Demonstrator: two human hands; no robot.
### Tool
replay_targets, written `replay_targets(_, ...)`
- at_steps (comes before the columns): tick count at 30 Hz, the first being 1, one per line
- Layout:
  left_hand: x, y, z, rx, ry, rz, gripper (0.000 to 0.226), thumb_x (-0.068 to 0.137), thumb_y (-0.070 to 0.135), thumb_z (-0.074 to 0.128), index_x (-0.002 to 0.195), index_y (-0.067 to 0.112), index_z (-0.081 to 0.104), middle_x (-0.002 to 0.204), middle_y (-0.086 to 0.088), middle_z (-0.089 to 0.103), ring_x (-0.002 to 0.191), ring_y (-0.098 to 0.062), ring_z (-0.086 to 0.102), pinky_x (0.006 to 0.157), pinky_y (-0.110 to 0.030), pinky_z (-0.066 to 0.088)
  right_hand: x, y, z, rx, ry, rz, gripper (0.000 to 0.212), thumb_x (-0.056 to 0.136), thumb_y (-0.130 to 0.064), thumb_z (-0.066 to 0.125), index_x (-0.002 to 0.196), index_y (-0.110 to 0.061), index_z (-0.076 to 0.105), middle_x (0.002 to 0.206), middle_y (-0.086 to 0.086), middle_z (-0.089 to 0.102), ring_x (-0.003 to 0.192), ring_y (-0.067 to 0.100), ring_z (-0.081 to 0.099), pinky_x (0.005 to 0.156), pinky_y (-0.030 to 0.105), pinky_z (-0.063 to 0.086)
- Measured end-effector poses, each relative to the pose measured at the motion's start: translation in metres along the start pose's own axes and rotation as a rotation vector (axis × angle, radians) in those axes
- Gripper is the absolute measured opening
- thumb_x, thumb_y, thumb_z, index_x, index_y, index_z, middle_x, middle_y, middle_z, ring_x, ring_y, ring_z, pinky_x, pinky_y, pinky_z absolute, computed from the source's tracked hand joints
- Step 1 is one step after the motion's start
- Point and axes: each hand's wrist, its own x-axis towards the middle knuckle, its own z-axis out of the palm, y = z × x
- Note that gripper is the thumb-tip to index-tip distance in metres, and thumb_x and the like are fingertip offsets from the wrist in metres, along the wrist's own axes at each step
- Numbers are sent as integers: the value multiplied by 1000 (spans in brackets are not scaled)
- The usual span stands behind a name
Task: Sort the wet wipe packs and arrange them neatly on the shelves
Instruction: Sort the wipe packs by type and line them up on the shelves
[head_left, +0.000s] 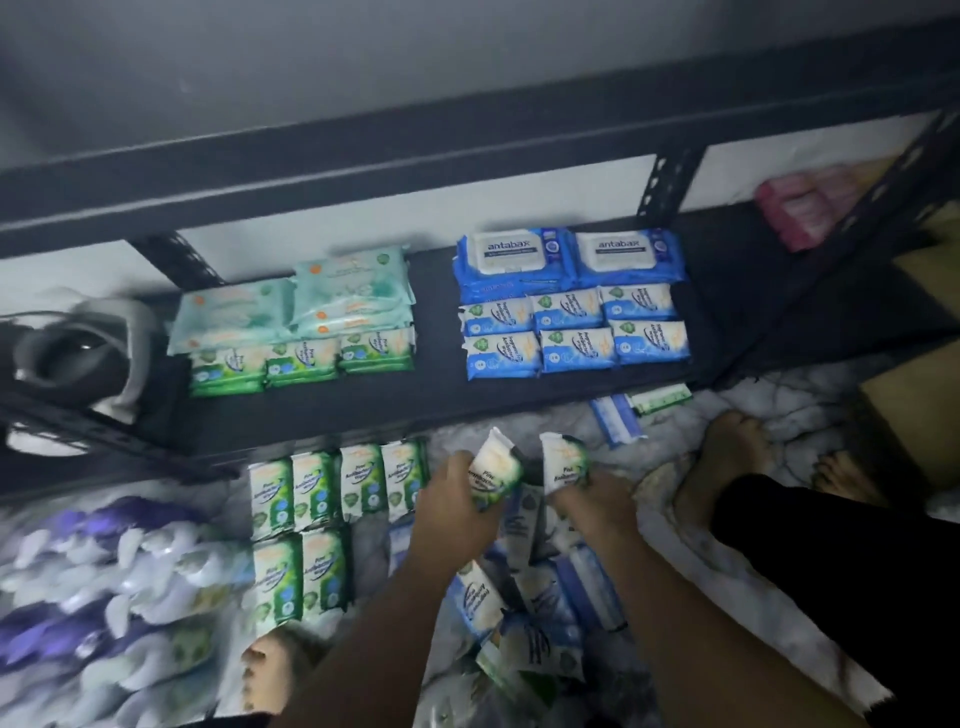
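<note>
My left hand (457, 512) grips a small green wet wipe pack (496, 473) just below the shelf's front edge. My right hand (597, 506) holds a second green pack (563, 460) beside it. On the dark shelf (436, 332) lie pale green packs (291, 306) with small green ones (301, 361) in front, and blue Antabax packs (569, 254) with small blue ones (574, 330) in front. Green packs (332, 488) lie in rows on the floor to the left of my hands. Loose blue and white packs (540, 587) are heaped under my hands.
A pile of purple and white packs (104, 582) lies at the lower left. Pink packs (800, 208) sit at the shelf's far right. A grey round object (78, 358) stands at the shelf's left end. Bare feet (722, 457) rest on the marble floor at the right.
</note>
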Motion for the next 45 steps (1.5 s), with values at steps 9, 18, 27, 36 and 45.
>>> replay_targets(9, -86, -47, -50, -635, 53, -244, 76, 65, 14, 96, 119, 29, 44, 109, 0, 69, 91, -4, 70, 74, -33, 61, -96, 4, 39, 192, -236, 9, 66, 68, -1, 84, 125, -13, 53, 102, 8, 68, 88, 27, 68, 54, 31, 56)
replay_targets(18, -121, -76, -81, -630, 95, -202, 96, 80, -2, 78, 140, 56, 29, 117, 4, 61, 90, -15, 67, 76, -52, 62, -123, -3, 57, 177, -338, -141, 32, 88, -1, 62, 116, -15, 55, 103, 12, 71, 86, 30, 72, 71, 43, 60)
replay_targets(27, -119, -89, -88, -694, 54, -323, 90, 83, -19, 61, 144, 39, 27, 113, -14, 62, 87, -30, 70, 68, -52, 59, -118, -9, 57, 207, -366, -234, 69, 76, 15, 63, 114, -42, 56, 105, 10, 72, 83, 34, 74, 66, 49, 62)
replay_targets(36, -121, -126, -80, -470, 92, -451, 88, 71, -6, 81, 133, 44, 44, 99, -2, 75, 85, -17, 73, 72, -39, 62, -115, -1, 71, 111, -420, -199, 76, 74, -1, 83, 137, -29, 50, 105, 2, 76, 90, 21, 74, 78, 43, 61)
replay_targets(45, -106, -131, -84, -259, 157, -515, 77, 70, 10, 88, 136, 26, 52, 86, 9, 68, 73, -10, 63, 63, -21, 46, -101, 8, 103, 17, -502, -224, 70, 75, 13, 77, 122, -32, 52, 109, -1, 71, 86, 5, 68, 60, 19, 55)
